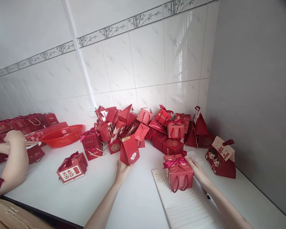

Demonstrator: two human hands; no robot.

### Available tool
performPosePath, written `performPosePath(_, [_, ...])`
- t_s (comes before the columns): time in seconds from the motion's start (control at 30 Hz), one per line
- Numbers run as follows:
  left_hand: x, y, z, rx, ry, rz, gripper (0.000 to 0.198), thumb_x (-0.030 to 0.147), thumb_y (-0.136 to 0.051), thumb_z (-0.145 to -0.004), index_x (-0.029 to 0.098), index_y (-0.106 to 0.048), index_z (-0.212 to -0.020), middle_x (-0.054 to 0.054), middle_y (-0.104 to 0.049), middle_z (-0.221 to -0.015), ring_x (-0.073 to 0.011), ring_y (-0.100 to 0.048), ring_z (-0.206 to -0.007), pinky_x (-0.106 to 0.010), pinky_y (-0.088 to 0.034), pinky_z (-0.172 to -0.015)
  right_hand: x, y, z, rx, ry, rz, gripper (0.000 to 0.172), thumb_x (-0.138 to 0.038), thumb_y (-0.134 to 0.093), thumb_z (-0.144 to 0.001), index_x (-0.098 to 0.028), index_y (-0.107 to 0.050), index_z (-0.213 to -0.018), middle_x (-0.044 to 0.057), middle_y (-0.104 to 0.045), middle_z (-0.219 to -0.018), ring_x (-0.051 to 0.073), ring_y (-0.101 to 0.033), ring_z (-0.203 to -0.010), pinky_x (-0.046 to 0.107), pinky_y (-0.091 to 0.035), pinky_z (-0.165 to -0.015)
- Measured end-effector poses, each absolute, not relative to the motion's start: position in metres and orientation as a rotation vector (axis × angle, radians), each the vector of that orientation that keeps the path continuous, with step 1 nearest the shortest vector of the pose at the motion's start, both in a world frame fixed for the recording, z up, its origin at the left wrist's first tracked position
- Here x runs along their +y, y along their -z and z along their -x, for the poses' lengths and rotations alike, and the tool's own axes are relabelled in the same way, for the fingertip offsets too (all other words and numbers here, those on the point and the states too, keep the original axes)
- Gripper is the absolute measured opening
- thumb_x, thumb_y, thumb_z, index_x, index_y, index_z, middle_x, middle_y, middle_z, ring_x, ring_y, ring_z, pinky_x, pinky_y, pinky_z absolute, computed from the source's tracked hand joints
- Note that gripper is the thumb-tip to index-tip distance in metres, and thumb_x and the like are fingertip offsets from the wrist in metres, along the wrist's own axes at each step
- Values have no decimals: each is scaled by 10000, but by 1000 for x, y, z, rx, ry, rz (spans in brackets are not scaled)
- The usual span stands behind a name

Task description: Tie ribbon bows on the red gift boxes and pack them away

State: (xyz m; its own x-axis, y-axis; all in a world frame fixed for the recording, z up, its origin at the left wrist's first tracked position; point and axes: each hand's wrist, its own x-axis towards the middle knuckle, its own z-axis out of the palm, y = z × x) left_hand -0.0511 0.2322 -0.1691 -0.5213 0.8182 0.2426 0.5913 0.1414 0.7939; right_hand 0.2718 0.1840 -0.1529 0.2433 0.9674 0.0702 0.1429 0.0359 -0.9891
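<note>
My left hand (123, 171) is closed round the lower part of a small red peaked gift box (129, 150), held up above the white table. My right hand (195, 168) grips the right side of a red gift box with a ribbon bow (178, 175) and rope handles. That box is over an open lined notebook (186, 210), which has writing near its top left. Part of a black pen (207, 194) shows beside my right forearm. To the left, a hexagonal red gift box (72, 168) with a bow sits on the table.
Many red gift boxes (173, 146) are heaped against the tiled wall. A red-and-cream box (221, 160) stands at the right, by the grey wall (255, 95). On the left are a red plastic basket (62, 140), more boxes, and another person's arm (17, 165).
</note>
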Motion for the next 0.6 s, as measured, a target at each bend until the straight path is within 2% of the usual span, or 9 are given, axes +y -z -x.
performPosePath(0.1, [244, 157, 61, 2277, -1175, -1357, 598, 271, -778, -418, 71, -521, -919, -239, -568, -998, -482, -487, -1087, -594, -382, -898, 185, 154, -271, -1148, -903, 1378, 502, -620, -514, -674, -185, -665, -876, 99, -677, -1067, 298, -578, -1043, 377, -421, -918])
performPosePath(0.17, [246, 146, 63, 2312, -1149, -1385, 727, 281, -792, -383, 59, -504, -1012, -278, -533, -1091, -511, -431, -1136, -637, -343, -905, 186, 154, -270, -1177, -881, 1382, 504, -628, -499, -682, -186, -660, -863, 102, -677, -1058, 296, -579, -1039, 376, -426, -912])
performPosePath(0.27, [242, 128, 53, 2307, -1228, -1499, 837, 374, -717, -550, 91, -361, -1252, -267, -404, -1304, -450, -352, -1244, -615, -336, -939, 186, 155, -269, -1251, -796, 1402, 493, -638, -455, -708, -194, -645, -807, 102, -683, -991, 297, -577, -1026, 387, -424, -907])
performPosePath(0.33, [242, 113, 34, 2217, -1398, -1787, 689, 365, -581, -725, 143, -304, -1316, -209, -337, -1388, -356, -311, -1308, -539, -313, -1009, 187, 156, -268, -1315, -727, 1430, 484, -639, -433, -720, -202, -632, -772, 100, -676, -946, 300, -562, -1031, 403, -400, -927])
performPosePath(0.37, [246, 104, 22, 2110, -1512, -2039, 591, 325, -532, -773, 154, -336, -1304, -193, -341, -1394, -324, -313, -1315, -503, -303, -1031, 187, 156, -268, -1344, -702, 1443, 481, -638, -420, -727, -205, -627, -763, 100, -668, -930, 299, -554, -1034, 409, -386, -939])
performPosePath(0.4, [252, 95, 8, 1949, -1593, -2352, 516, 293, -520, -788, 156, -390, -1269, -189, -358, -1387, -313, -314, -1317, -485, -290, -1044, 186, 157, -268, -1368, -686, 1456, 480, -634, -408, -737, -206, -623, -762, 99, -659, -919, 296, -550, -1032, 412, -374, -948])
performPosePath(0.47, [273, 76, -18, 1811, -1484, -2711, 499, 264, -547, -788, 164, -417, -1259, -185, -354, -1401, -319, -297, -1328, -484, -286, -1041, 186, 157, -268, -1392, -672, 1478, 481, -627, -382, -758, -207, -616, -772, 96, -639, -901, 286, -555, -1007, 411, -367, -952])
performPosePath(0.53, [300, 60, -36, 1946, -1200, -2750, 666, 269, -655, -710, 143, -377, -1302, -209, -285, -1444, -370, -247, -1341, -513, -295, -1021, 184, 157, -268, -1399, -663, 1502, 482, -624, -370, -769, -207, -611, -777, 97, -621, -899, 279, -562, -983, 405, -377, -938])
performPosePath(0.6, [324, 46, -41, 2075, -953, -2651, 741, 234, -711, -646, 132, -378, -1300, -231, -292, -1431, -401, -279, -1317, -529, -305, -1003, 183, 155, -269, -1411, -641, 1520, 477, -619, -366, -778, -207, -607, -780, 98, -606, -915, 274, -564, -969, 399, -387, -922])
